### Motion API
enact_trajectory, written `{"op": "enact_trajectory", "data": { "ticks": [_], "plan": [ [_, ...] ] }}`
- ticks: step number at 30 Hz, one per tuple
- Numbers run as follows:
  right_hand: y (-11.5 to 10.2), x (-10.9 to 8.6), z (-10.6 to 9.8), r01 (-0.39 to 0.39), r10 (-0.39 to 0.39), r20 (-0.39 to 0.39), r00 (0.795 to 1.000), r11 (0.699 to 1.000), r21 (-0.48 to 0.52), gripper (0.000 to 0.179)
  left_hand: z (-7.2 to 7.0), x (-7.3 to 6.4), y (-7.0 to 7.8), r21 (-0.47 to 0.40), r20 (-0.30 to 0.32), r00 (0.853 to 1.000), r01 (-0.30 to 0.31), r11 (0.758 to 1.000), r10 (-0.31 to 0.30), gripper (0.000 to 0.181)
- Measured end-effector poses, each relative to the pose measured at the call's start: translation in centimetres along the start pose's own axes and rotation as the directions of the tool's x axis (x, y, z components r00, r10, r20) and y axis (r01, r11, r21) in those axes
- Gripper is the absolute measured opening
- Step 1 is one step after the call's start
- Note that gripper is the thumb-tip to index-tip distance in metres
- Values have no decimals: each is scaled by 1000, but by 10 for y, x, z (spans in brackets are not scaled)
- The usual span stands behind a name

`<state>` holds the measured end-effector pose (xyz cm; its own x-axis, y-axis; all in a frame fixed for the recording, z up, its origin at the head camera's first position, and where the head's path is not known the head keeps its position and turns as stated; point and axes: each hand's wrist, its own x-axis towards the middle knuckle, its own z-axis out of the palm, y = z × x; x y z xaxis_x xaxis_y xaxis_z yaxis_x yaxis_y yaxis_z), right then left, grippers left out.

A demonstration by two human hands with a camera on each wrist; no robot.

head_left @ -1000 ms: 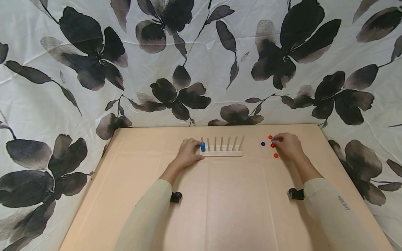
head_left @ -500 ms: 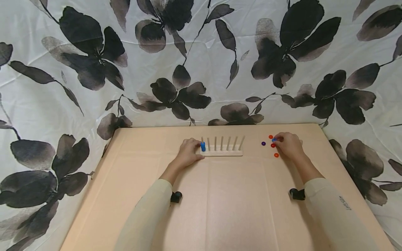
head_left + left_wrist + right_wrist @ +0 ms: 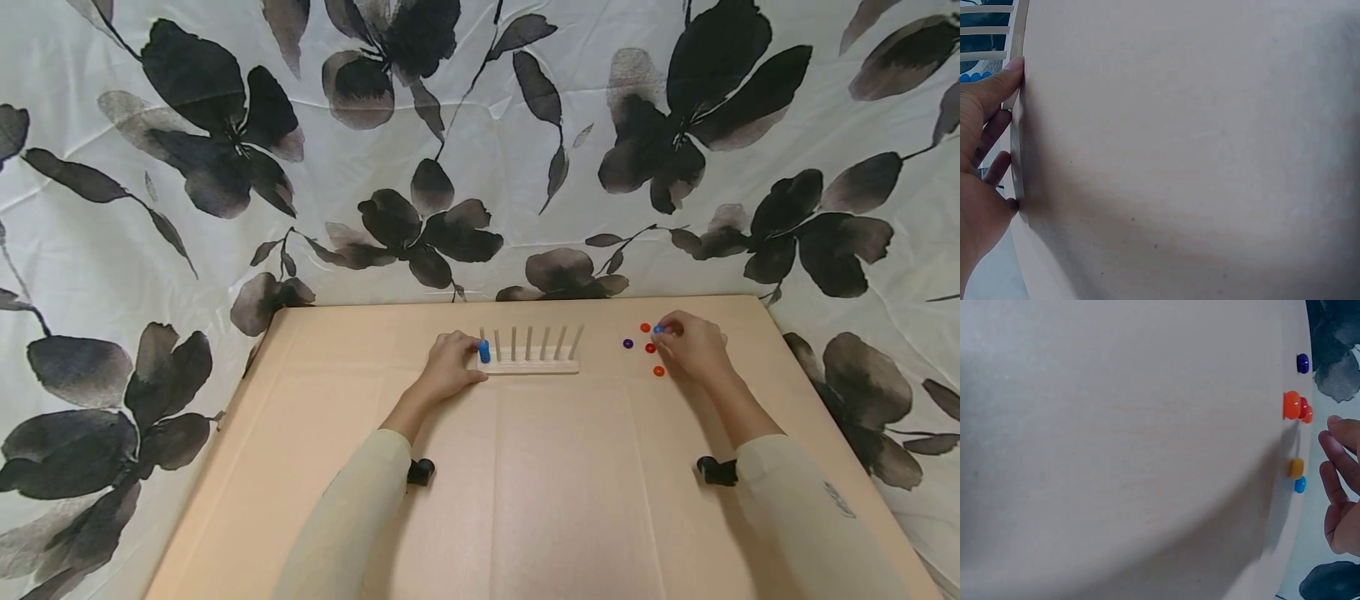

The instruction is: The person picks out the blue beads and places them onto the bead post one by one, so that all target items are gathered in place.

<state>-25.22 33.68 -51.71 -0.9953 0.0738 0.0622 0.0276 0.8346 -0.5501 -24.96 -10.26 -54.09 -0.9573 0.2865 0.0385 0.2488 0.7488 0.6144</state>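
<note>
A wooden peg rack (image 3: pixel 534 367) with a row of upright pegs stands near the table's far edge. Stacked blue beads (image 3: pixel 484 352) sit on its leftmost peg. My left hand (image 3: pixel 448 367) holds the rack's left end, its thumb along the front in the left wrist view. Off to the right, my right hand (image 3: pixel 693 346) pinches a small blue bead (image 3: pixel 658 329) between thumb and fingertips, above the loose beads. In the right wrist view that bead is hidden behind the fingers (image 3: pixel 1341 450).
Around the right hand lie a purple bead (image 3: pixel 628 343), a red bead (image 3: pixel 650 348) and orange beads (image 3: pixel 658 371). A yellow bead (image 3: pixel 1297 468) and a light blue bead (image 3: pixel 1300 484) show in the right wrist view. Floral cloth (image 3: pixel 562 167) hangs behind the table (image 3: pixel 570 483).
My right hand has lifted slightly and shifted a little to the right with the blue bead. The left hand and the rack have stayed put.
</note>
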Motion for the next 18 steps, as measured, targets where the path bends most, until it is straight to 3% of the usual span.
{"op": "enact_trajectory", "data": {
  "ticks": [5,18],
  "plan": [
    [-4,0,-5,23,-24,-10,1000,1000,-1,26,0,1,0,-4,-6,1000,0,1000,0,59],
    [-33,9,-19,184,-182,-44,982,982,46,19,3,11,0,9,-18,1000,17,1000,-17,59]
  ]
}}
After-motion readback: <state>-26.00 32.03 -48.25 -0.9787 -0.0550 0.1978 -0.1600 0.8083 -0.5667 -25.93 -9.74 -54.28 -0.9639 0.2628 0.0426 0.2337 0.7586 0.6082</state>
